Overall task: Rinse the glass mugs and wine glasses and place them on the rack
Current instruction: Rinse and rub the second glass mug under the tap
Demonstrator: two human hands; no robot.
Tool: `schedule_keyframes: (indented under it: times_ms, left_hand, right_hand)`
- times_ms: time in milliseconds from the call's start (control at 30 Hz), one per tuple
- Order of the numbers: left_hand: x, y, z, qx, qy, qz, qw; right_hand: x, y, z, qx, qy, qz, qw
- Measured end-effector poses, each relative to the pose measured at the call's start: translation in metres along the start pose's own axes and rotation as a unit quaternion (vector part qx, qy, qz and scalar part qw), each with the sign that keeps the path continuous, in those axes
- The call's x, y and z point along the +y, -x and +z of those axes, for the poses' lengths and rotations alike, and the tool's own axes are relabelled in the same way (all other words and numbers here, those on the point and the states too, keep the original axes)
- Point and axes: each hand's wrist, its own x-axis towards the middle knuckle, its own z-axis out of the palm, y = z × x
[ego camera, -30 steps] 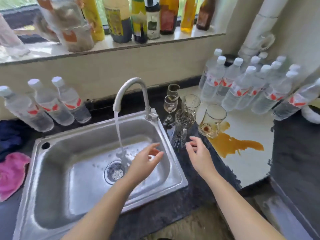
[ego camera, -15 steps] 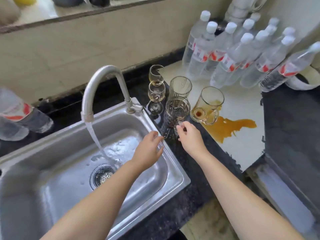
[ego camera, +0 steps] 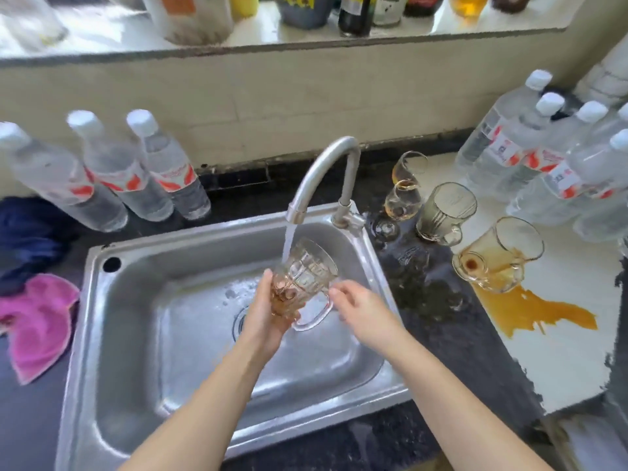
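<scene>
**First mug under the tap**

L hand (ego camera: pixel 268 317) grips the mug (ego camera: pixel 302 283) round its base and lower body, thumb up the near side, fingers wrapped behind. Mug is tilted, mouth up and away toward the faucet (ego camera: pixel 326 171), so the stream drops straight in at the rim – prob. held that way to fill and flush the inside w/o splashing out. It's over the sink (ego camera: pixel 153 328), above the drain, so runoff goes down the basin.

R hand (ego camera: pixel 360 311) sits just right of the mug, fingers loosely spread, tips at or almost at the handle and rim. Can't tell if it really grips; looks more like steadying, or about to rub the glass. Not clenched.

Waiting stuff is all beyond the R hand, on the counter right of the sink: two wine glasses (ego camera: pixel 402 198) nearest the faucet base, an upright mug (ego camera: pixel 445 212) next, then a tipped mug (ego camera: pixel 499 260) lying in an amber spill (ego camera: pixel 530 314). Kept close to the basin, so each is a short reach.

No rack in view – can't say where the rinsed one goes.

Judgement: early in the job, one piece being rinsed, four to do. Wet patterned glass is slick; one-hand hold at the base wants the R hand's support when it's turned.
</scene>
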Motion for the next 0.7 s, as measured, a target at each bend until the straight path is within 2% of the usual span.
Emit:
schedule_keyframes:
  times_ms: [67, 133, 167, 300, 367, 433, 467, 533, 567, 600, 633, 700]
  left_hand:
    - [0.010, -0.002, -0.021, 0.060, -0.032, 0.048, 0.996]
    - [0.018, -0.001, -0.035, 0.086, -0.083, 0.090, 0.989]
    - [0.022, 0.002, -0.037, 0.094, -0.102, 0.109, 0.984]
    - [0.035, 0.009, -0.034, 0.147, -0.115, 0.147, 0.971]
    - [0.042, 0.007, -0.033, 0.168, -0.117, 0.173, 0.963]
    - [0.049, 0.002, -0.035, 0.179, -0.106, 0.146, 0.967]
    - [0.054, -0.001, -0.036, 0.169, -0.092, 0.096, 0.976]
    - [0.064, -0.002, -0.037, 0.099, -0.069, -0.046, 0.992]
    - [0.065, -0.002, -0.038, 0.059, -0.067, -0.102, 0.991]
    - [0.062, -0.003, -0.038, 0.030, -0.077, -0.123, 0.989]
    - [0.058, -0.003, -0.037, 0.014, -0.088, -0.108, 0.990]
    - [0.052, -0.002, -0.029, 0.015, -0.104, 0.000, 0.994]
  right_hand:
    - [-0.024, -0.013, 0.002, 0.052, 0.076, -0.075, 0.993]
    - [-0.051, -0.023, 0.007, 0.014, 0.099, -0.123, 0.987]
    - [-0.063, -0.029, 0.012, -0.015, 0.097, -0.113, 0.989]
    - [-0.083, -0.055, 0.028, -0.044, -0.047, -0.017, 0.998]
    - [-0.079, -0.057, 0.033, -0.063, -0.086, -0.046, 0.993]
    - [-0.072, -0.052, 0.035, -0.126, -0.074, -0.109, 0.983]
    - [-0.068, -0.051, 0.032, -0.174, -0.048, -0.129, 0.975]
    - [-0.064, -0.054, 0.021, -0.265, 0.061, -0.149, 0.951]
    - [-0.064, -0.058, 0.014, -0.293, 0.119, -0.150, 0.937]
    - [-0.064, -0.062, 0.009, -0.301, 0.135, -0.143, 0.933]
    - [-0.065, -0.065, 0.005, -0.285, 0.108, -0.128, 0.944]
    - [-0.071, -0.061, 0.007, -0.201, -0.038, -0.085, 0.975]
